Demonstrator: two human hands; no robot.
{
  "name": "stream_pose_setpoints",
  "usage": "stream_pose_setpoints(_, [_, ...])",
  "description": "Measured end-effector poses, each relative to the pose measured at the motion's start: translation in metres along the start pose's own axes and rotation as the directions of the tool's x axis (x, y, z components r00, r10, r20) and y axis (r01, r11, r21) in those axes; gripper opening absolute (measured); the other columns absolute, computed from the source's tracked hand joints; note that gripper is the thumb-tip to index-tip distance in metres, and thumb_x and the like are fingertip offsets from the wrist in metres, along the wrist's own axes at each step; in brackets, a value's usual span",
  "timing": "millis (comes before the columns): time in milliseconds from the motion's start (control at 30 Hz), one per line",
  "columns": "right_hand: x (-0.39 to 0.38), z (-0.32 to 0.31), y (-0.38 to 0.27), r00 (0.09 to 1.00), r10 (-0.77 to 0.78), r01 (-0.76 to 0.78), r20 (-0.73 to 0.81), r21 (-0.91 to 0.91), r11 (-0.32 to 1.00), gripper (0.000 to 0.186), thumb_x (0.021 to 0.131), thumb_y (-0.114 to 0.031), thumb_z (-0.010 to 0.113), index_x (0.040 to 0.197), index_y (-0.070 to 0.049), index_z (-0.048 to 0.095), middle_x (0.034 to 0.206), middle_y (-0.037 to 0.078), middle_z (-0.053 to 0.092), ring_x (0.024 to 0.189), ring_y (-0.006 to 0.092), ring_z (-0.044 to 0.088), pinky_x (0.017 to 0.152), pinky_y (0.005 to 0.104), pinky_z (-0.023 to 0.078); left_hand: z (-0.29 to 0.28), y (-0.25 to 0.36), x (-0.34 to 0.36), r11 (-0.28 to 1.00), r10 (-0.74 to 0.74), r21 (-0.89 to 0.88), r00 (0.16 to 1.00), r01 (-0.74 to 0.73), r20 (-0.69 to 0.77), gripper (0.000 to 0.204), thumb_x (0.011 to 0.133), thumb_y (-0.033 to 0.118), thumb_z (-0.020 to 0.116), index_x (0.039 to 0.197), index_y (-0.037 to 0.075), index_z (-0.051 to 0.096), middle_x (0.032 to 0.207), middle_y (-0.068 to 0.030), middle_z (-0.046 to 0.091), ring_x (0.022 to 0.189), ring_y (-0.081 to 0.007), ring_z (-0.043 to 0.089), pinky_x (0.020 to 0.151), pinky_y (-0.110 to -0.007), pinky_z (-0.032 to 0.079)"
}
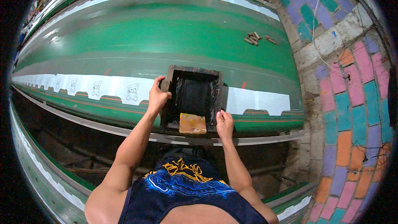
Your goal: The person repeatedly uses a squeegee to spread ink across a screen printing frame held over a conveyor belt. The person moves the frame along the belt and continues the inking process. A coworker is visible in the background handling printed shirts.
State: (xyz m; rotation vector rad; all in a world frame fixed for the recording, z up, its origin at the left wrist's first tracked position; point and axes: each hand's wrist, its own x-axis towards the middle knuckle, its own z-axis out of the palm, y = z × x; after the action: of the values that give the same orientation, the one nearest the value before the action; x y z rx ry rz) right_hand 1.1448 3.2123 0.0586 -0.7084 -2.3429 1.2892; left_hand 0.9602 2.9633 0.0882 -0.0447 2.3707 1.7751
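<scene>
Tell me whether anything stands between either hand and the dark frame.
Nothing visible does. The left hand is on the dark frame's left side, the right hand at its lower right. The yellowish block at its near end blocks neither.

A dark, boxy wooden frame (197, 69) sits across a long white strip (258, 101), maybe cloth; a yellow-brown square block (192, 124) rests at the frame's near end.

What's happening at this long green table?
A person holds a dark rectangular frame by its sides, left hand on the left, right hand by the near right corner. The frame sits over a white strip on the green table, a yellowish block at its near end. Bear-like drawings repeat along the strip leftward; to the right it looks plain.
</scene>
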Motion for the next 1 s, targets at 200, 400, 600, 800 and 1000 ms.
stream_pose_setpoints(200, [0.082, -0.098, -0.001, 0.984, -0.170, 0.168, -0.055, -0.031, 0.985, 0.032, 0.096, -0.022, 0.066, 0.106, 0.008, 0.068, 0.089, 0.016, 0.062, 0.082, 0.0269, 0.060, 0.075, 0.0379, 0.049, 0.092, 0.061, 0.016, 0.990, 0.074, -0.122, 0.997, -0.070, 0.026, 0.076, 0.062, -0.003, 0.071, 0.135, 0.006, 0.051, 0.121, -0.0169, 0.066, 0.103, -0.0270, 0.065, 0.090, -0.035, 0.052])
stream_pose_setpoints(400, [0.135, -0.161, 0.002, 0.992, -0.124, 0.124, 0.014, -0.085, 0.989, 0.035, 0.099, -0.023, 0.065, 0.112, 0.009, 0.068, 0.095, 0.014, 0.065, 0.088, 0.0234, 0.063, 0.081, 0.0339, 0.049, 0.149, 0.097, 0.021, 0.966, 0.194, -0.159, 0.979, -0.202, -0.068, 0.078, 0.060, -0.004, 0.072, 0.134, 0.004, 0.051, 0.118, -0.0140, 0.066, 0.098, -0.0238, 0.064, 0.085, -0.034, 0.053])
stream_pose_setpoints(600, [0.128, -0.180, 0.042, 0.992, -0.125, 0.128, 0.034, -0.076, 0.989, 0.036, 0.096, -0.027, 0.066, 0.106, 0.008, 0.070, 0.095, 0.018, 0.065, 0.084, 0.0308, 0.064, 0.076, 0.0394, 0.051, 0.168, 0.114, -0.013, 0.987, -0.016, -0.161, 0.999, 0.023, 0.043, 0.077, 0.061, -0.005, 0.070, 0.134, 0.005, 0.051, 0.113, -0.0144, 0.068, 0.098, -0.0225, 0.064, 0.084, -0.033, 0.053])
stream_pose_setpoints(800, [0.106, -0.185, 0.044, 0.995, -0.064, 0.069, 0.080, -0.072, 0.995, 0.034, 0.095, -0.026, 0.067, 0.104, 0.007, 0.069, 0.089, 0.018, 0.062, 0.080, 0.0304, 0.062, 0.073, 0.0404, 0.049, 0.176, 0.095, -0.035, 0.993, 0.089, -0.079, 0.996, -0.090, -0.015, 0.076, 0.062, -0.004, 0.070, 0.135, 0.006, 0.051, 0.117, -0.0156, 0.067, 0.105, -0.0257, 0.064, 0.091, -0.034, 0.051])
stream_pose_setpoints(1000, [0.076, -0.181, 0.094, 0.996, -0.018, 0.020, 0.086, -0.031, 0.999, 0.038, 0.091, -0.025, 0.071, 0.109, 0.008, 0.068, 0.097, 0.018, 0.065, 0.088, 0.0307, 0.063, 0.080, 0.0396, 0.051, 0.183, 0.053, -0.054, 0.998, 0.026, -0.064, 0.999, -0.025, 0.018, 0.076, 0.062, -0.002, 0.073, 0.134, 0.007, 0.052, 0.121, -0.0154, 0.066, 0.113, -0.0291, 0.063, 0.098, -0.036, 0.049])
